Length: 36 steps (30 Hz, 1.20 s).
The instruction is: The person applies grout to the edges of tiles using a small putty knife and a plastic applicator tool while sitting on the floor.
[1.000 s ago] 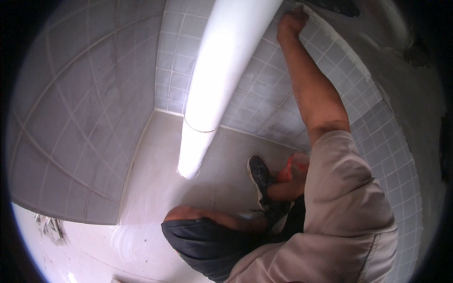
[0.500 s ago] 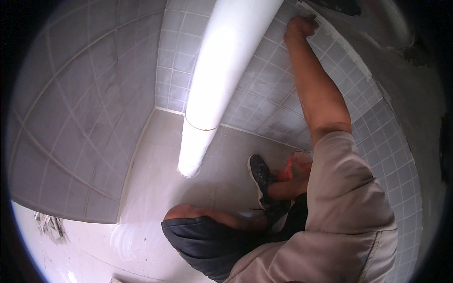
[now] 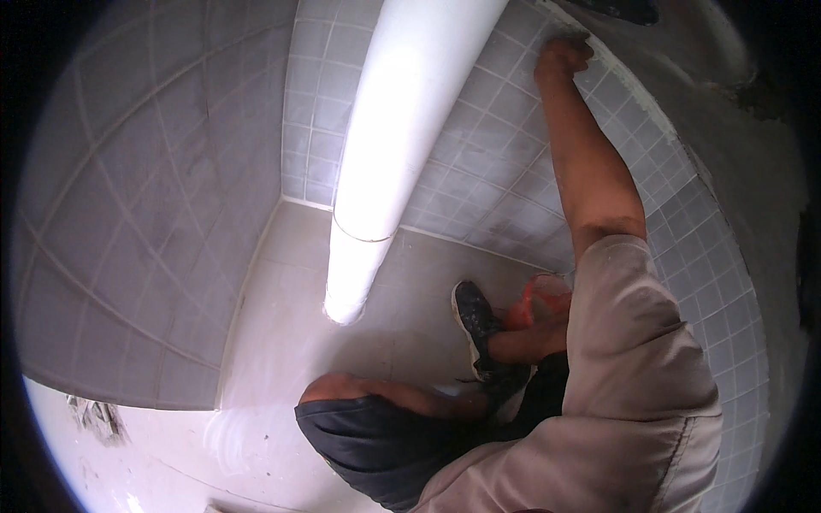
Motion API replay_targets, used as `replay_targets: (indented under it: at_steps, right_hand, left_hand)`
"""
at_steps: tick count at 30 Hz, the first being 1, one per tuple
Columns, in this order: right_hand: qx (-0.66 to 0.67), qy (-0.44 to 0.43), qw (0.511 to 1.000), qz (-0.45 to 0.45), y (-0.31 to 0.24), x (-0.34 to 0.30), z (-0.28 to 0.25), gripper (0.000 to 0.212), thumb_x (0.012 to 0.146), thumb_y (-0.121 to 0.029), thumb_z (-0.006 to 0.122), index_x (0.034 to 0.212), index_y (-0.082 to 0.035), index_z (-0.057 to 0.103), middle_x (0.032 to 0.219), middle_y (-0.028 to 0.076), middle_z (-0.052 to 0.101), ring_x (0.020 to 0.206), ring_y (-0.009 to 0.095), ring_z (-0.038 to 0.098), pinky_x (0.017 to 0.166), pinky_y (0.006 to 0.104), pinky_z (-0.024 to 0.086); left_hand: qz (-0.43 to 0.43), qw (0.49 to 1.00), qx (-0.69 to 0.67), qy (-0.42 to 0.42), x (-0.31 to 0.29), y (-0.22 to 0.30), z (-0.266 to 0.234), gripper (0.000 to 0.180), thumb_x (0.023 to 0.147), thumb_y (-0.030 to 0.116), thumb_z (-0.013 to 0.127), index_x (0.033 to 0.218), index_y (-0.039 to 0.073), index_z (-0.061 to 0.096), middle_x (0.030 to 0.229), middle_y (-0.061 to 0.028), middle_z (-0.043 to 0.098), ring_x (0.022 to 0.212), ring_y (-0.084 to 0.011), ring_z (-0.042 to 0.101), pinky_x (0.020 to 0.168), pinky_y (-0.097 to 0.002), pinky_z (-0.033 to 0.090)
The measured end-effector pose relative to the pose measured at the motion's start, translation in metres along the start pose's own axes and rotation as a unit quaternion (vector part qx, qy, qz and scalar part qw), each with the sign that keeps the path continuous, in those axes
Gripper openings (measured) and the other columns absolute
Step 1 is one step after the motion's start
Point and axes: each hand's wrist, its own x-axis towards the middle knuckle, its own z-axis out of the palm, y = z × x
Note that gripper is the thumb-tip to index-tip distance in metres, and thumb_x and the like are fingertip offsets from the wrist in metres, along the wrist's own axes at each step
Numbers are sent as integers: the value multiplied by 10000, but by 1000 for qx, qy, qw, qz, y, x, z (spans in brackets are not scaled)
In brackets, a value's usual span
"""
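My right arm, in a beige sleeve, stretches up along the grey tiled wall [image 3: 475, 145]. At its end my right hand [image 3: 563, 58] lies against the tiles close to the wall's rough upper edge [image 3: 629, 81]. Its fingers are curled in, and something dark at their tips is too hidden to name. My left hand is out of the picture. Below the arm, a red bucket [image 3: 520, 316] stands on the floor by the wall, partly covered by my leg.
A thick white pipe [image 3: 402, 137] runs from the floor up past the tiled wall. Another grey tiled wall [image 3: 145, 239] rises at the left. My bent leg and dark shoe [image 3: 473, 312] rest on the pale floor [image 3: 291, 274]. Greyish scraps [image 3: 98, 419] lie at the lower left.
My right hand has slid a little to the right and slightly down along the wall's upper edge, its fingers still curled. The view has shifted slightly.
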Motion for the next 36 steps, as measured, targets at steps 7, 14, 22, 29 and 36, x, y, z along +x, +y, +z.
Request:
replay_targets:
  at_steps: [7, 14, 22, 29, 36]
  right_hand:
    - [-66, 60, 994, -66, -29, 3, -12, 404, 932, -227, 612, 1316, -115, 554, 1340, 107, 567, 1229, 241, 526, 961, 343, 465]
    - [476, -8, 879, 41, -65, -44, -79, 394, 921, -240, 636, 1296, -121, 631, 1336, 81, 607, 1173, 221, 594, 933, 329, 482]
    - [-15, -32, 999, 21, -7, -13, -22, 499, 950, -237, 580, 1425, -102, 509, 1447, 96, 519, 1235, 285, 551, 1001, 403, 448]
    - [264, 19, 964, 39, -17, -7, 8, 615, 943, -228, 545, 1514, -95, 358, 1489, 123, 433, 1277, 385, 470, 1062, 515, 399]
    - [528, 32, 832, 166, 35, -3, -23, 541, 992, -270, 497, 1474, -75, 345, 1469, 136, 397, 1320, 349, 418, 1043, 484, 422]
  left_hand:
    - [1, 1000, -6, 2, -8, -2, 3, 474, 1005, 298, 507, 1331, -44, 538, 1326, -203, 574, 1213, -339, 534, 1039, -494, 423]
    - [-3, 1000, -12, -4, -18, 5, 12, 470, 1001, 294, 515, 1325, -45, 542, 1319, -202, 579, 1205, -333, 540, 1034, -488, 429]
    - [2, 1000, -3, 6, -11, -3, 3, 466, 996, 289, 525, 1319, -46, 547, 1311, -200, 586, 1196, -326, 547, 1029, -480, 435]
    - [8, 1000, -2, 9, -7, -8, 21, 463, 993, 285, 533, 1314, -48, 551, 1304, -198, 591, 1187, -319, 554, 1023, -474, 441]
    - [-8, 999, -31, 3, -12, 12, 25, 460, 989, 281, 542, 1309, -49, 556, 1297, -197, 596, 1179, -313, 560, 1018, -468, 447]
